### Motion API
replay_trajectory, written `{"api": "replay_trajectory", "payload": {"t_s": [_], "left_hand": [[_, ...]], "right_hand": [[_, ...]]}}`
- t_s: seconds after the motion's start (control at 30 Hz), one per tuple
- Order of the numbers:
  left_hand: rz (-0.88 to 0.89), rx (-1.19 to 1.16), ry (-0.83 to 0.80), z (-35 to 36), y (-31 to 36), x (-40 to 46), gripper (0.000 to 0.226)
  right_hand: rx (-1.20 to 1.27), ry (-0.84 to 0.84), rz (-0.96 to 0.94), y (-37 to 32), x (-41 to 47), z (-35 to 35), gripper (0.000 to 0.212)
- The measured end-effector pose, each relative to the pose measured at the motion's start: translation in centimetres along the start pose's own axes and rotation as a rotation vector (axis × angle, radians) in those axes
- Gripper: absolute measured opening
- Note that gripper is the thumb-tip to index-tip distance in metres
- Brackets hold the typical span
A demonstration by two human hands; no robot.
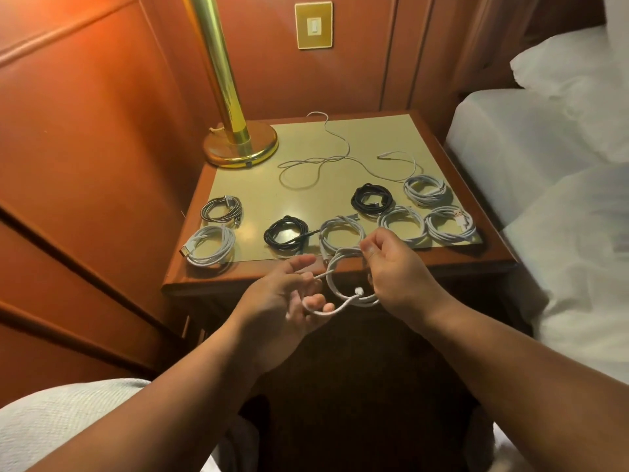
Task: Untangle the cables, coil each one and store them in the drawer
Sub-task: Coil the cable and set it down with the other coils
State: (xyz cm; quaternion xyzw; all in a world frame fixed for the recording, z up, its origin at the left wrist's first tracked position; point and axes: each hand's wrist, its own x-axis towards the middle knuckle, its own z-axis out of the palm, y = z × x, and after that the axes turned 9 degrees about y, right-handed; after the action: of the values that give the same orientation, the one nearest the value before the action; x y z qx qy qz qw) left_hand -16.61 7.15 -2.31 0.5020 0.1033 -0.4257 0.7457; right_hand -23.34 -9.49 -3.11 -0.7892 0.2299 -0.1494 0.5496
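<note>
In front of the nightstand both hands work a white cable that hangs in a loose coil between them. My right hand grips the coil's right side, and my left hand holds its free end, which loops over the fingers. Several coiled cables lie on the tabletop: a striped one, white ones, and two black ones. One thin white cable lies loose and uncoiled further back. The drawer is not visible.
A brass lamp stands on the table's back left corner. A bed with white sheets runs along the right. Wood panelling closes the left side and the back, with a wall switch.
</note>
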Motion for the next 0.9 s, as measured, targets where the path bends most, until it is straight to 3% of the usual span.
{"api": "replay_trajectory", "payload": {"t_s": [0.17,0.27,0.33,0.47,0.6,0.8,0.9], "left_hand": [[-0.032,0.226,-0.133,-0.7,-0.4,0.4,0.039],[-0.086,0.215,-0.121,-0.5,-0.9,0.3,0.038],[-0.043,0.23,-0.093,-0.3,-1.3,0.0,0.03],[0.242,0.461,0.044,-0.4,-2.5,-0.1,0.008],[0.346,0.489,0.151,-0.3,-2.9,-0.2,0.01],[0.19,0.11,0.192,0.4,-2.5,-0.5,0.025],[0.207,0.071,0.219,0.1,-2.3,-0.3,0.015]], "right_hand": [[-0.091,0.04,-0.164,-0.2,-0.6,-1.1,0.02],[-0.098,0.065,-0.139,0.0,-0.5,-1.5,0.023],[0.081,0.112,0.037,-0.1,-0.4,-1.5,0.027],[0.711,0.14,0.52,-0.4,-1.0,-1.0,0.028],[0.999,0.181,0.618,-1.0,-2.0,0.2,0.026],[0.754,0.154,0.4,-0.8,-2.4,2.8,0.033],[0.55,0.095,0.307,-0.4,-2.4,3.6,0.034]]}}
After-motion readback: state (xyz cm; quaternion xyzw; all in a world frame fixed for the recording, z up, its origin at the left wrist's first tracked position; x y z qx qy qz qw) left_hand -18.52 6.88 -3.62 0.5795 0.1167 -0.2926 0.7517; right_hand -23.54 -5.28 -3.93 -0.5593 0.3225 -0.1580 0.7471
